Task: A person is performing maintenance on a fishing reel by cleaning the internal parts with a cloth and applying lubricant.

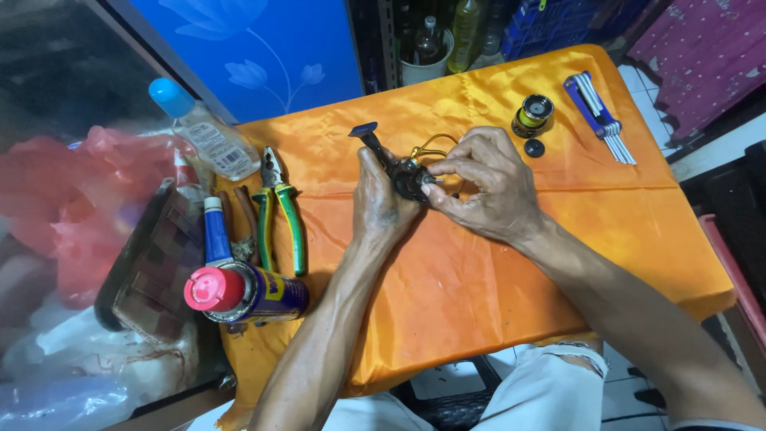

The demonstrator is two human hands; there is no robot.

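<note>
Basically both hands work on a black fishing reel body (408, 177) held just above the orange-clothed desk (479, 271), near its middle. Left hand (381, 203) has its grip clamped round the reel's foot and stem, with the stem's flat end poking up past the thumb. Right hand (483, 187) pinches a small metal part at the reel's front, its grip closed on it with thumb and forefinger; exact part too small to tell. A gold bail wire (431, 145) loops up behind the fingers. To do this well, judging from the pose: keep the left hold firm so the body does not twist, turn or seat the small part with the fingertips only, and stay low over the cloth so a dropped piece lands there. Loose spool (533, 114) and a small black cap (535, 148) lie apart to the right, near a blue hex key set (598, 116). Green-handled pliers (278, 209), a spray can (247, 291) and a clear bottle (203, 132) sit at the left edge.
</note>
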